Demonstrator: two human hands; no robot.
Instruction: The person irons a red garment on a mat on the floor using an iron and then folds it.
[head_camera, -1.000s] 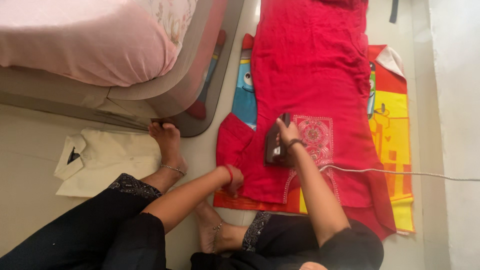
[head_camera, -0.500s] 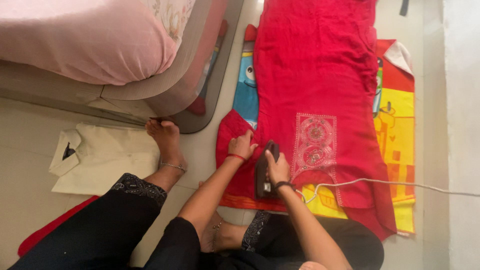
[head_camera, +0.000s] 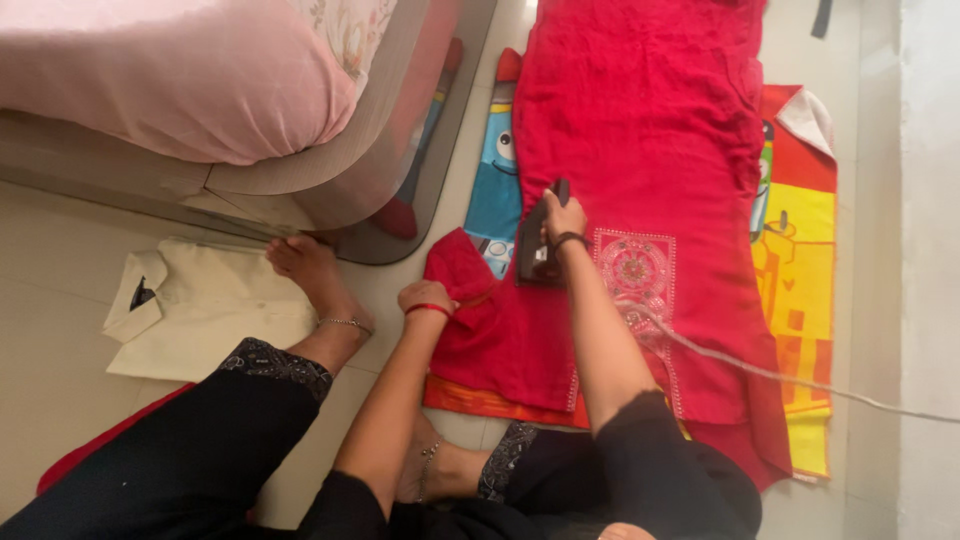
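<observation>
A red garment (head_camera: 640, 130) with a pink embroidered panel (head_camera: 632, 270) lies flat on a colourful printed mat (head_camera: 800, 270) on the floor. My right hand (head_camera: 562, 218) grips the handle of a dark clothes iron (head_camera: 535, 250), which rests on the garment left of the panel. My left hand (head_camera: 425, 297) presses down on the garment's short sleeve (head_camera: 455, 275) at its left edge. The iron's white cord (head_camera: 780, 375) trails right across the cloth.
A bed with a pink cover (head_camera: 170, 80) and grey frame (head_camera: 390, 170) stands at upper left. A folded cream shirt (head_camera: 210, 310) lies on the tiled floor beside my bare foot (head_camera: 310, 275). A white wall (head_camera: 930, 200) runs along the right.
My right hand has pushed the iron away from me, up the garment to beside the panel. My left hand slid left onto the sleeve. The cord now lies across the panel's lower part.
</observation>
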